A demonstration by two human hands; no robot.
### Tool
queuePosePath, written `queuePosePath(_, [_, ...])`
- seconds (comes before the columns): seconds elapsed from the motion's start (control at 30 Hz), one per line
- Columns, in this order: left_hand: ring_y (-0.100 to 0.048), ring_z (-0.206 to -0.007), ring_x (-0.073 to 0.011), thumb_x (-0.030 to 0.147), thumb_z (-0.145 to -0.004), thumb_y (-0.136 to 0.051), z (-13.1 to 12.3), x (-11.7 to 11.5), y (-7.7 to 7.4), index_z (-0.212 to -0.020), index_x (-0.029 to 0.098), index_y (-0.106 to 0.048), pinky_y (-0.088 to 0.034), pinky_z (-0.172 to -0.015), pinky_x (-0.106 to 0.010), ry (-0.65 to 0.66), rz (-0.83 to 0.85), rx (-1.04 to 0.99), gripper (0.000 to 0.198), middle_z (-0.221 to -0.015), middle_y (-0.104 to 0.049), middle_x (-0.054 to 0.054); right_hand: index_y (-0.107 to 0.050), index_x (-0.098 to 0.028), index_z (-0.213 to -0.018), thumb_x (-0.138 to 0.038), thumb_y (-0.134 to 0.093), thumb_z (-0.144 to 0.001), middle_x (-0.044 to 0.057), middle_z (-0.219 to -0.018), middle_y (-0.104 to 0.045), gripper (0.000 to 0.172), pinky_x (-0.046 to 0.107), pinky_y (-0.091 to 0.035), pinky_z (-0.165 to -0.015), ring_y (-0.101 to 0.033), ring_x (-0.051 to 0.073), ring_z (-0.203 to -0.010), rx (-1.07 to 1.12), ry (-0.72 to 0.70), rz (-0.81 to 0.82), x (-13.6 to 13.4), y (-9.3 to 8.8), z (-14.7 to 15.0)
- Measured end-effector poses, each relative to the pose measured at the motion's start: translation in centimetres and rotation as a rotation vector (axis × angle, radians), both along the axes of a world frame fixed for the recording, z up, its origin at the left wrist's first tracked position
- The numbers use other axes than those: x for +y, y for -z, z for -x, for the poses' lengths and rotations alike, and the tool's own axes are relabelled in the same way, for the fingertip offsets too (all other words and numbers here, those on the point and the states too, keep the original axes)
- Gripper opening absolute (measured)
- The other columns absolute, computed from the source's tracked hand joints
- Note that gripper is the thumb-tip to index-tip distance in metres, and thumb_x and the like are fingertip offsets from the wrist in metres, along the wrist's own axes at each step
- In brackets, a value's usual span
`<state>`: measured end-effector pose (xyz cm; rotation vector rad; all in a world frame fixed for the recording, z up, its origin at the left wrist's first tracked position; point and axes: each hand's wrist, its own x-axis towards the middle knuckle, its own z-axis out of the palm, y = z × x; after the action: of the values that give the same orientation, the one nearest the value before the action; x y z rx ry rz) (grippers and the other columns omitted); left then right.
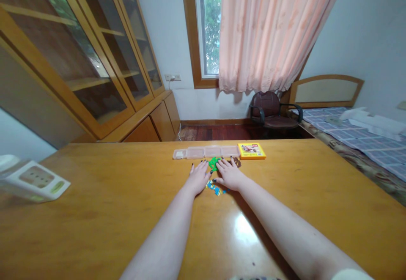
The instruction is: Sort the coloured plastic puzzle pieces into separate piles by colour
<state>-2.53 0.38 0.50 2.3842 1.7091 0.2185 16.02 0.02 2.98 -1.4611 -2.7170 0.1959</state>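
Both my hands lie palm down on the wooden table, fingers spread. My left hand [198,177] rests just left of a heap of small green pieces [213,163]. My right hand [231,176] lies on the heap's other side, its fingers near some small brown pieces [236,162] that it partly covers. Between and below the two thumbs, small blue and yellow pieces [217,190] are scattered. What lies under the palms is hidden. Beyond my fingers stands a row of clear plastic trays [204,152], the leftmost with something whitish inside. A yellow box [251,151] adjoins their right end.
A white and clear container [38,180] is at the table's left. The wooden table [127,225] ends at a far edge past the trays. A glass-door cabinet [104,60], an office chair [271,111] and a bed [355,132] stand beyond.
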Motion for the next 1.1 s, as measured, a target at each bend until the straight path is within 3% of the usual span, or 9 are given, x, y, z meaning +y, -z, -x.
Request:
queuePosePath(0.23, [-0.029, -0.136, -0.0208, 0.038, -0.093, -0.033, 0.0, -0.3, -0.3, -0.141, 0.019, -0.031, -0.015, -0.113, -0.048, 0.001, -0.009, -0.044, 0.052, -0.146, -0.035, -0.010, -0.035, -0.011, -0.140, -0.058, -0.032, -0.089, 0.018, -0.145, -0.033, 0.069, 0.058, -0.003, -0.109, -0.021, 0.031, -0.137, -0.014, 0.048, -0.025, 0.8, 0.4, -0.6])
queuePosePath(0.33, [-0.034, -0.133, -0.0218, 0.033, -0.091, -0.038, -0.1, -1.0, -1.0, -0.136, 0.019, -0.039, -0.020, -0.111, -0.047, -0.012, -0.046, -0.083, 0.048, -0.143, -0.040, -0.009, -0.037, -0.011, -0.139, -0.056, -0.033, -0.090, 0.017, -0.144, -0.036, 0.066, 0.058, -0.004, -0.110, -0.024, 0.030, -0.136, -0.005, 0.038, -0.042, 0.7, 0.1, -0.6])
queuePosePath(0.47, [-0.055, -0.110, -0.0192, 0.021, -0.088, -0.040, -0.3, -1.9, -2.2, -0.108, 0.020, -0.063, -0.033, -0.105, -0.038, 0.006, -0.104, -0.119, 0.031, -0.116, -0.064, -0.007, -0.038, -0.013, -0.138, -0.055, -0.037, -0.089, 0.017, -0.144, -0.036, 0.065, 0.058, -0.005, -0.109, -0.027, 0.032, -0.135, 0.005, 0.011, -0.055, -1.1, -0.7, -0.9])
queuePosePath(0.6, [-0.060, -0.097, -0.0184, 0.013, -0.082, -0.042, -0.8, -2.1, -2.8, -0.097, 0.019, -0.068, -0.039, -0.099, -0.034, 0.054, -0.098, -0.106, 0.030, -0.100, -0.069, -0.006, -0.038, -0.018, -0.139, -0.054, -0.036, -0.090, 0.013, -0.141, -0.041, 0.061, 0.058, -0.008, -0.109, -0.029, 0.030, -0.134, 0.030, -0.075, -0.019, -3.3, -0.8, -1.0])
queuePosePath(0.87, [-0.052, -0.116, -0.0167, 0.011, -0.080, -0.040, -1.0, -1.8, -1.8, -0.119, 0.019, -0.059, -0.030, -0.109, -0.034, 0.094, -0.077, -0.123, 0.043, -0.126, -0.059, -0.006, -0.039, -0.015, -0.138, -0.050, -0.039, -0.089, 0.014, -0.142, -0.041, 0.060, 0.058, -0.008, -0.110, -0.028, 0.030, -0.134, 0.079, -0.054, 0.003, -2.0, -1.0, -0.1])
queuePosePath(0.97, [-0.048, -0.122, -0.0184, 0.016, -0.084, -0.039, -0.6, -2.4, -1.5, -0.126, 0.016, -0.053, -0.031, -0.108, -0.034, -0.025, -0.058, -0.083, 0.044, -0.132, -0.054, -0.008, -0.042, -0.014, -0.136, -0.046, -0.040, -0.090, 0.013, -0.143, -0.039, 0.056, 0.051, -0.013, -0.112, -0.030, 0.028, -0.134, 0.190, 0.008, 0.030, -1.8, -1.3, -1.6])
queuePosePath(1.1, [-0.026, -0.136, -0.0300, 0.037, -0.088, -0.040, -1.1, -3.7, -1.2, -0.139, 0.007, -0.033, -0.021, -0.111, -0.048, -0.205, 0.050, 0.065, 0.059, -0.147, -0.030, -0.017, -0.038, -0.009, -0.138, -0.038, -0.033, -0.091, 0.015, -0.144, -0.036, 0.055, 0.040, -0.028, -0.109, -0.035, 0.022, -0.132, 0.432, 0.174, 0.181, -3.4, -0.4, -4.8])
